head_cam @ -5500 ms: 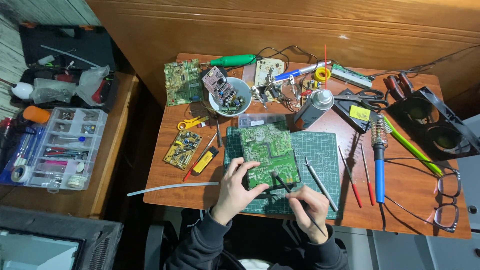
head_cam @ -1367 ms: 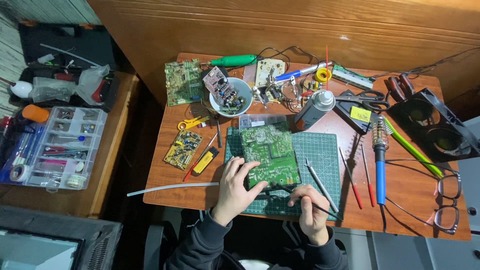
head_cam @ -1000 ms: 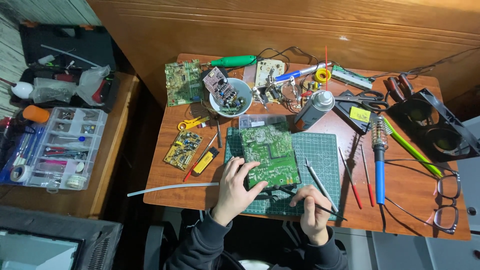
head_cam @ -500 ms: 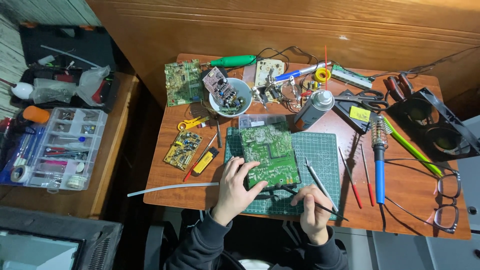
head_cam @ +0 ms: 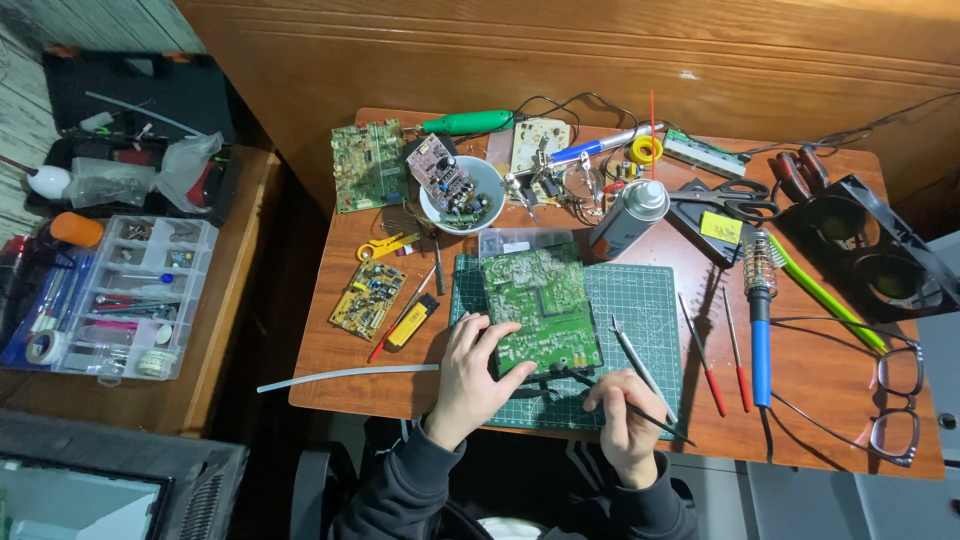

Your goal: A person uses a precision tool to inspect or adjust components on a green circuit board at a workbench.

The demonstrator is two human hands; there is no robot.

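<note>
A green circuit board [head_cam: 540, 310] lies solder side up on a green cutting mat [head_cam: 630, 300] at the front of a small wooden table [head_cam: 800, 400]. My left hand [head_cam: 470, 375] presses on the board's near left corner, fingers on its edge. My right hand [head_cam: 625, 420] grips a thin dark probe-like tool [head_cam: 650, 418] at the board's near right corner, its tip toward the board. Silver tweezers [head_cam: 640, 365] lie on the mat just right of the board.
Right of the mat lie two red screwdrivers [head_cam: 705, 360], a blue soldering iron [head_cam: 758, 330], glasses [head_cam: 895, 400] and a black fan [head_cam: 880, 260]. Behind are a spray can [head_cam: 628, 215], scissors [head_cam: 725, 200], a bowl [head_cam: 460, 195] and other boards [head_cam: 368, 165]. A parts organizer [head_cam: 120, 295] sits left.
My right hand has shifted slightly right and lower along the board's near edge with the tool. My left hand stays on the board, which has not moved.
</note>
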